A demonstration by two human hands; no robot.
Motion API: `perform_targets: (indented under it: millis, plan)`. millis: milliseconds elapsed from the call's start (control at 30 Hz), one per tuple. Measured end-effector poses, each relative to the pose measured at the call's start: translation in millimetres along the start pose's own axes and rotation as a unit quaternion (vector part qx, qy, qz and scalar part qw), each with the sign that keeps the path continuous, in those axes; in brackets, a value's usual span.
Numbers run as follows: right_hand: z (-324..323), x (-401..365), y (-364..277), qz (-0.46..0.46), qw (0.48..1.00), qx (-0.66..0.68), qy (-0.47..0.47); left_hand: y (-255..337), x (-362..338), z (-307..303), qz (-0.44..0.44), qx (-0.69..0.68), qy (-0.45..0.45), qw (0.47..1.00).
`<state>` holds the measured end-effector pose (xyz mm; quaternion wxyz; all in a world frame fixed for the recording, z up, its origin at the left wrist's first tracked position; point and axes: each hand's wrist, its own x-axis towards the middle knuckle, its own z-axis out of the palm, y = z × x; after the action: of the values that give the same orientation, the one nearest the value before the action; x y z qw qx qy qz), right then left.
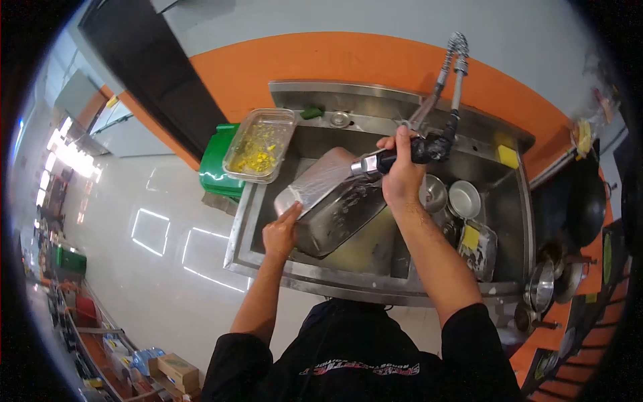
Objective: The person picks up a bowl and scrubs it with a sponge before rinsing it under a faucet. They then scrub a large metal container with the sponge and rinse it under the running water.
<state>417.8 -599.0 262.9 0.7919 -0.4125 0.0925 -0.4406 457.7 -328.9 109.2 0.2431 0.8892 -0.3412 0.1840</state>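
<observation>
My right hand is wrapped round the black grip of a spray faucet, its nozzle pointing left. A fan of water seems to come from the nozzle. Below it, a deep rectangular pan with a metallic look is tilted in the left sink basin. My left hand grips the pan's near left edge, fingers closed on the rim. Part of the pan's inside is blurred by the spray. Close by, a clear plastic container with yellow scraps rests on the sink's left corner.
A green bin stands left of the sink. The right basin holds a round metal pan, a soapy container and a yellow sponge. Another sponge sits on the back right ledge. Pots hang at right.
</observation>
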Motion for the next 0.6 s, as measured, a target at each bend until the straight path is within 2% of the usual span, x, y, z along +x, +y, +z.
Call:
perform_targets:
  millis: [67, 133, 167, 200, 267, 300, 333, 400, 433, 467, 500, 533, 600]
  plan:
    - [-23, 8, -1, -0.078, 0.993, -0.086, -0.004, -6, 0, -2, 0.009, -0.009, 0.000, 1.000]
    - [-59, 17, -2, -0.091, 0.990, -0.105, 0.021, -4, 2, -12, -0.005, -0.012, -0.022, 1.000]
    - [-78, 20, -2, -0.091, 0.983, -0.159, 0.023, -1, 3, -17, -0.015, -0.009, -0.039, 0.999]
    - [-96, 23, -2, -0.092, 0.972, -0.213, 0.026, -7, 3, -14, 0.003, -0.007, -0.018, 1.000]
    - [-132, 25, 7, -0.084, 0.943, -0.319, 0.044, 0, 8, -25, -0.008, -0.008, -0.034, 0.999]
    - [-163, 32, 33, -0.082, 0.928, -0.358, 0.059, 3, 12, -28, -0.021, -0.003, -0.051, 0.998]
    - [-159, 20, 17, -0.042, 0.920, -0.387, 0.052, 5, 14, -31, -0.032, 0.003, -0.070, 0.997]
    - [-177, 12, 29, -0.003, 0.874, -0.478, 0.085, 11, 18, -35, 0.012, 0.007, -0.045, 0.999]
    - [-188, 12, 37, -0.003, 0.857, -0.514, 0.043, 14, 20, -38, 0.022, 0.012, -0.040, 0.999]
    - [-194, 10, 40, 0.042, 0.881, -0.471, 0.013, 16, 22, -41, 0.030, 0.018, -0.034, 0.999]
    - [-210, 10, 62, -0.077, 0.868, -0.491, -0.009, 17, 26, -45, 0.035, 0.014, -0.033, 0.999]
    - [-206, 2, 54, -0.015, 0.855, -0.518, -0.019, 17, 28, -47, 0.036, 0.010, -0.032, 0.999]
    - [-234, -2, 87, -0.087, 0.827, -0.554, -0.053, 16, 30, -50, 0.055, 0.002, -0.028, 0.998]
